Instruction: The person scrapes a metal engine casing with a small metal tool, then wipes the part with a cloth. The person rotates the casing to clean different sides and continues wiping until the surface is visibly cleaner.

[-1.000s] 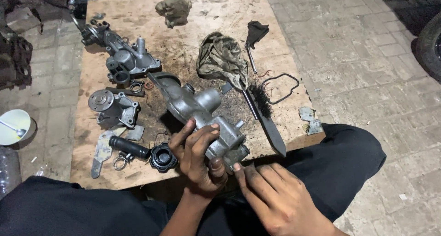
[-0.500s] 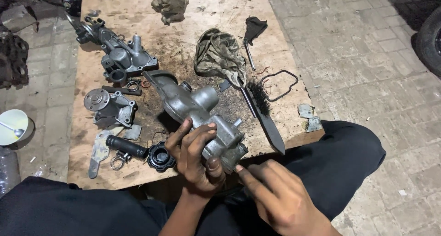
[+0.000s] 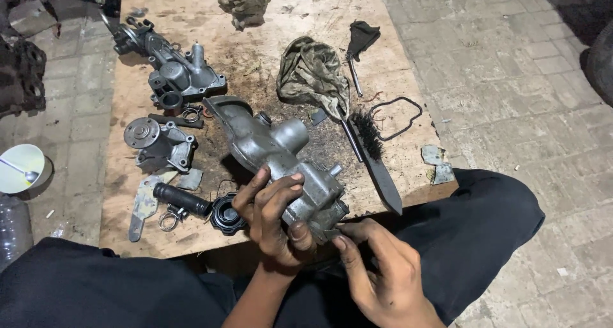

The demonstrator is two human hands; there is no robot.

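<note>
Two hands, left hand (image 3: 276, 222) and right hand (image 3: 377, 274), hold one metal housing (image 3: 281, 155).

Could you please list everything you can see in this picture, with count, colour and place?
wooden board: one, brown and stained, serving as the work surface
metal housing: one, grey, near edge of the board, held
pump parts: two, grey, left side of the board
black cap: one, near edge, left of the hands
black hose piece: one, beside the cap
wire brush: one, black, right side
rags: two, dirty green-brown, middle and far end
rubber gasket: one, black loop, right edge
white bowl: one, on the paving at left
left hand: gripping the housing
right hand: fingertips at the housing's near end
</note>
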